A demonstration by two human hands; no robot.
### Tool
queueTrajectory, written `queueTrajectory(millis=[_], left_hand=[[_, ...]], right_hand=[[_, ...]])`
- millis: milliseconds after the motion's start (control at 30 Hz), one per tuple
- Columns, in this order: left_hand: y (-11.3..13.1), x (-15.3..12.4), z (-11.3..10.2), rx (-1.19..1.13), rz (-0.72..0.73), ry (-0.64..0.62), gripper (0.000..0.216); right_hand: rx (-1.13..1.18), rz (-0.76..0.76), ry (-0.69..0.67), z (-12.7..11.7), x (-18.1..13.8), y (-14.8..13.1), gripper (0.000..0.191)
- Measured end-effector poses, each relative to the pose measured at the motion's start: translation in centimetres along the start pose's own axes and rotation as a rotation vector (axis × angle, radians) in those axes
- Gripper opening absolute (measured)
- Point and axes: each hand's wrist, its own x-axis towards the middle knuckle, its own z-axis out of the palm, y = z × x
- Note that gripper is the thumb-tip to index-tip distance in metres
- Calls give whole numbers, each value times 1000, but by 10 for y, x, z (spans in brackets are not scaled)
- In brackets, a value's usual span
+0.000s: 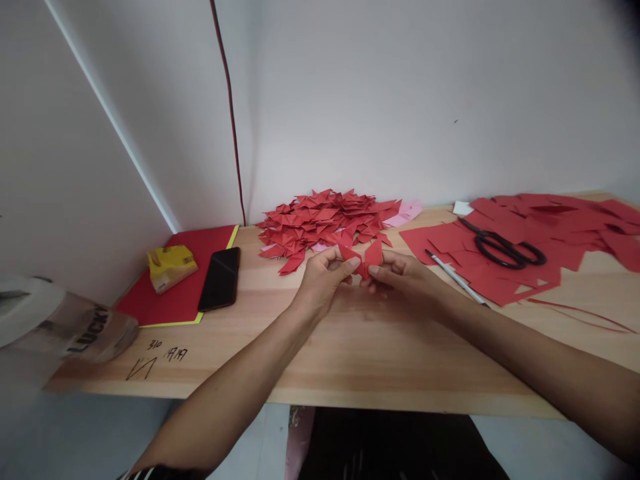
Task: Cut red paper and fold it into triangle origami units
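Between my two hands is a small folded red paper piece, with two pointed flaps standing up in a V. My left hand pinches its left side between thumb and fingers. On the other side, my right hand grips it the same way, thumb near the middle fold. Both hands are just above the wooden table. Right behind them lies a heap of folded red paper pieces, with a few pink ones among them. My fingertips behind the paper are partly hidden.
Red paper sheets and scraps spread over the right side, with black-handled scissors and a pen on them. At left, a phone and a yellow packet rest on a red sheet. A clear bottle stands near the left edge.
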Motion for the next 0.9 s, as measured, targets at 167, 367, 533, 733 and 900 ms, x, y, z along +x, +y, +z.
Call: queueTrajectory(millis=[167, 367, 533, 733, 900], left_hand=[[2, 1, 0, -41, -32, -50, 28], [5, 1, 0, -74, -51, -58, 30], [7, 0, 3, -33, -78, -56, 36], [2, 0, 1, 184, -80, -68, 28], [0, 0, 1, 239, -65, -67, 27]], right_hand=[[-51, -53, 52, 2, -4, -9, 34], [-99, -105, 74, 1, -4, -11, 30], [-95, -144, 137, 1, -4, -12, 26], [-142, -174, 228, 0, -3, -13, 28], [-261, -253, 238, -1, -4, -11, 22]])
